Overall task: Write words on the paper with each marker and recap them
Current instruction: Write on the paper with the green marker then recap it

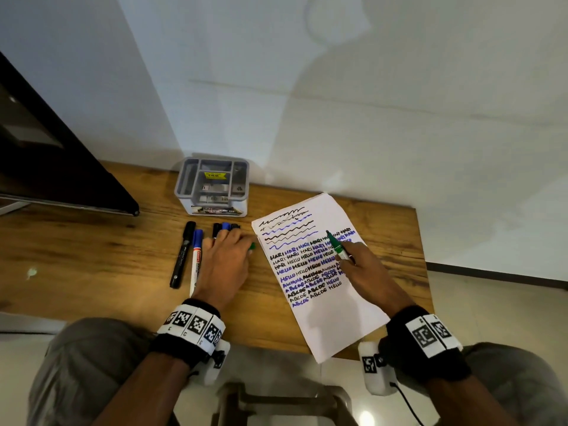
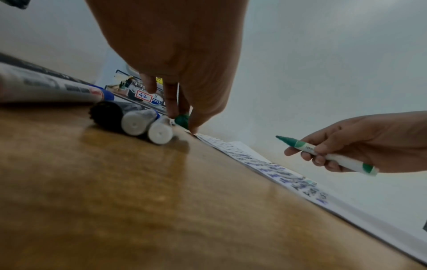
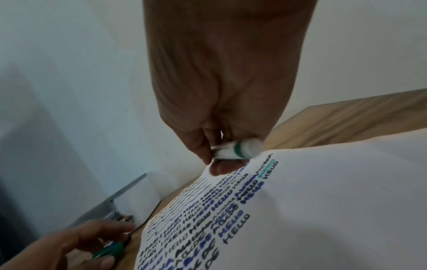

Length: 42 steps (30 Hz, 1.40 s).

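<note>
A white paper [image 1: 335, 318] covered with black and blue words and wavy lines lies on the wooden table [image 1: 92, 256]. My right hand [image 1: 349, 256] grips an uncapped green marker [image 1: 337, 245], whose tip points up-left over the written lines. In the left wrist view the green marker [image 2: 323, 155] is raised off the paper [image 2: 265, 164]. My left hand [image 1: 244, 244] rests on the table just left of the paper and pinches the green cap [image 1: 252, 245], also seen as the cap [image 2: 182, 119] between thumb and fingers.
A black marker [image 1: 183, 253] and a blue marker [image 1: 195, 259] lie capped left of my left hand. Three more markers [image 1: 226, 227] lie partly under its fingers. A grey organizer box [image 1: 212, 186] stands at the wall. A dark screen [image 1: 46, 155] fills the left.
</note>
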{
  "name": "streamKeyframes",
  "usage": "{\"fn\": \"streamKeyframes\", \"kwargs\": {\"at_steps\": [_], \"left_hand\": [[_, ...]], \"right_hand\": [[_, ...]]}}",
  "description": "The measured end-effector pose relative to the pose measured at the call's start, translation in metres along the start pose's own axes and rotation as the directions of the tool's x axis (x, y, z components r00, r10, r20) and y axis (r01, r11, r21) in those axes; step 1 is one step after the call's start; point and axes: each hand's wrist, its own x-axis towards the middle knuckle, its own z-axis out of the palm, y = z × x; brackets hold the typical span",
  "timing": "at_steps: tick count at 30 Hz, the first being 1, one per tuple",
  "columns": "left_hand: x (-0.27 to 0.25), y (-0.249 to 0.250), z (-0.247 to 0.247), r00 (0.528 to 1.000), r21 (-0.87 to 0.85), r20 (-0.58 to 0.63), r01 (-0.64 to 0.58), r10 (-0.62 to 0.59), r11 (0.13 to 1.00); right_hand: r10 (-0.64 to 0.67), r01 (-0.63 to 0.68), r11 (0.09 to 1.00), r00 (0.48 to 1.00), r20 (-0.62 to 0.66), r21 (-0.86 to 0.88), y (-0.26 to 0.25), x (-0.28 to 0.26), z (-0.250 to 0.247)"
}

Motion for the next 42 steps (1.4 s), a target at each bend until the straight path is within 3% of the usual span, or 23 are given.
{"fn": "streamKeyframes", "kwargs": {"at_steps": [3, 6, 8, 11, 12, 14, 16, 20, 22, 25, 31, 35, 42], "left_hand": [[0.0, 0.0, 0.0, 0.998, -0.018, 0.042, 0.043, -0.042, 0.999], [0.001, 0.007, -0.004, 0.999, -0.024, 0.037, 0.034, -0.033, 0.999], [0.0, 0.015, -0.004, 0.997, -0.092, 0.045, -0.062, 0.066, 0.994], [-0.009, 0.028, 0.008, 0.946, -0.182, 0.165, -0.249, 0.279, 0.951], [-0.013, 0.032, 0.015, 0.924, -0.153, 0.204, -0.296, 0.323, 0.943], [-0.021, 0.034, 0.03, 0.903, -0.09, 0.248, -0.339, 0.351, 0.936], [-0.026, 0.031, 0.04, 0.904, -0.072, 0.252, -0.339, 0.346, 0.938], [-0.033, 0.029, 0.044, 0.917, -0.059, 0.215, -0.33, 0.335, 0.942], [-0.035, 0.031, 0.043, 0.925, -0.066, 0.199, -0.317, 0.324, 0.946], [-0.036, 0.033, 0.043, 0.938, -0.087, 0.181, -0.284, 0.296, 0.955], [-0.036, 0.031, 0.045, 0.944, -0.107, 0.176, -0.264, 0.28, 0.959], [-0.034, 0.031, 0.046, 0.942, -0.103, 0.176, -0.27, 0.285, 0.957], [-0.032, 0.03, 0.048, 0.94, -0.092, 0.192, -0.268, 0.281, 0.959]], "right_hand": [[0.052, -0.049, 0.985, 0.999, -0.011, 0.162, 0.007, -0.007, -0.009], [0.031, 0.012, 0.913, 0.994, -0.1, 0.408, 0.012, -0.019, -0.016], [0.01, 0.067, 0.744, 0.994, -0.112, 0.665, 0.018, -0.028, -0.022], [-0.018, 0.049, 0.279, 0.999, -0.046, 0.959, 0.03, -0.038, -0.028], [-0.019, 0.054, 0.18, 0.998, -0.051, 0.982, 0.034, -0.04, -0.029], [-0.023, 0.1, 0.128, 0.995, -0.098, 0.987, 0.041, -0.043, -0.026], [-0.023, 0.143, 0.209, 0.99, -0.141, 0.967, 0.044, -0.043, -0.021], [0.123, 0.147, 0.534, 0.961, -0.248, 0.832, 0.054, -0.039, -0.01], [0.09, 0.157, 0.672, 0.953, -0.29, 0.724, 0.063, -0.035, -0.006], [-0.046, 0.197, 0.794, 0.963, -0.266, 0.574, 0.072, -0.032, -0.002], [-0.086, 0.216, 0.856, 0.956, -0.282, 0.47, 0.091, -0.026, 0.002], [-0.186, 0.28, 0.902, 0.939, -0.288, 0.328, 0.091, -0.021, 0.005], [-0.198, 0.287, 0.894, 0.942, -0.272, 0.344, 0.1, -0.013, 0.011]]}}
